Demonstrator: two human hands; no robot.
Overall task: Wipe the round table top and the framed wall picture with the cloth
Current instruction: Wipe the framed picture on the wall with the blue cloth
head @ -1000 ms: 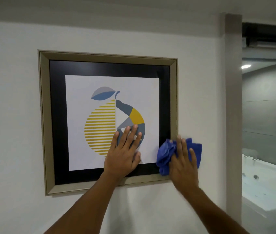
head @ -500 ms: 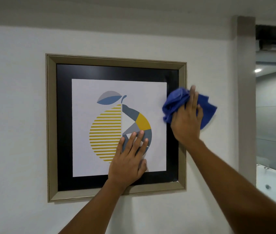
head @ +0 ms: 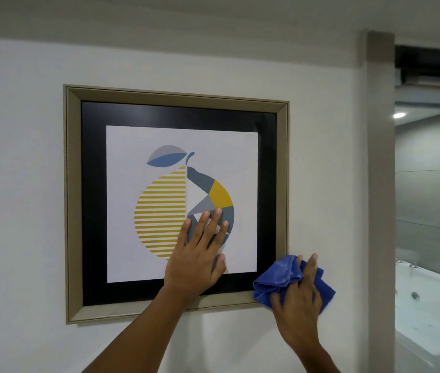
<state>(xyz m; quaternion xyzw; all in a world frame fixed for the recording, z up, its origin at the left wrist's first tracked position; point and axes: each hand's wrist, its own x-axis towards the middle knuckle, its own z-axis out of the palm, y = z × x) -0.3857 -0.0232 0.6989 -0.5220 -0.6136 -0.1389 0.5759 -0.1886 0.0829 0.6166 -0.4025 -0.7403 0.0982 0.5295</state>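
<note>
Picture: framed wall picture [head: 181, 146] hangs on the white wall [head: 20, 184].
Cloth: blue cloth [head: 278, 278] bunched at the picture's lower right corner.
Right hand: right hand [head: 298, 300] presses the cloth there, fingers spread over it.
Left hand: left hand [head: 200, 254] flat and open on the picture's glass, holding nothing.
Risk: a hard sideways swipe could tilt or unhook the picture if the bracing palm slips.

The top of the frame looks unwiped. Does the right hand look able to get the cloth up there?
Probably yes: the right hand presses the blue cloth at the frame's lower right corner, nothing blocks its right side.
</note>
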